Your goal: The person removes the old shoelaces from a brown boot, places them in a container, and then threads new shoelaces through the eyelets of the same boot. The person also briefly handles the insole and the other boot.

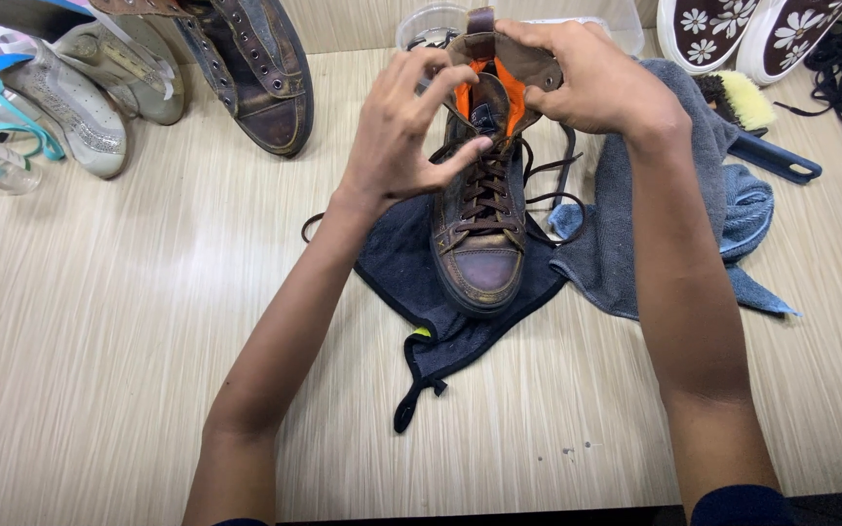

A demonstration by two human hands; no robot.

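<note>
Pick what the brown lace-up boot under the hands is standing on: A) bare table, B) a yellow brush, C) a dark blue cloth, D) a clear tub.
C: the brown boot stands toe toward the camera on a dark blue cloth spread on the table.
</note>
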